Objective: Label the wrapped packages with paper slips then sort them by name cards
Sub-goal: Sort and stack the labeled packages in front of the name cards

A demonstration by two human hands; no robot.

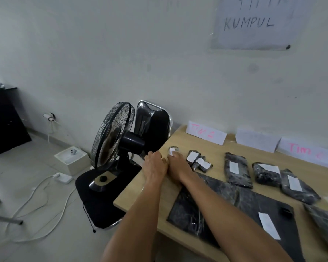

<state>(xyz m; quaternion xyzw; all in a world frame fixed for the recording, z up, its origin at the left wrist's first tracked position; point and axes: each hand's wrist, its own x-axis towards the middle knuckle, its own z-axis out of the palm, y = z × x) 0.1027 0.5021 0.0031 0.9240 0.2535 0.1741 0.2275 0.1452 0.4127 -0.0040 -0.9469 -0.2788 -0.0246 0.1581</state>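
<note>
Labelling seems in hand: left hand (155,164) and right hand (177,166) meet at the counter's (216,155) eleven o'clock corner over a small slip-bearing piece (172,150). Whether the fingers hold it, I cannot tell. Next, I judge, comes sorting packages (239,179) toward the name cards (205,132).

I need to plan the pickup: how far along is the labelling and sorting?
Done: every black package in view carries a white slip, such as the large flat package and the long package. In hand: the left hand and right hand meet at a small package with a slip by the table corner. Left: sorting, it seems; packages lie mid-table, none clearly placed at the name cards.
</note>
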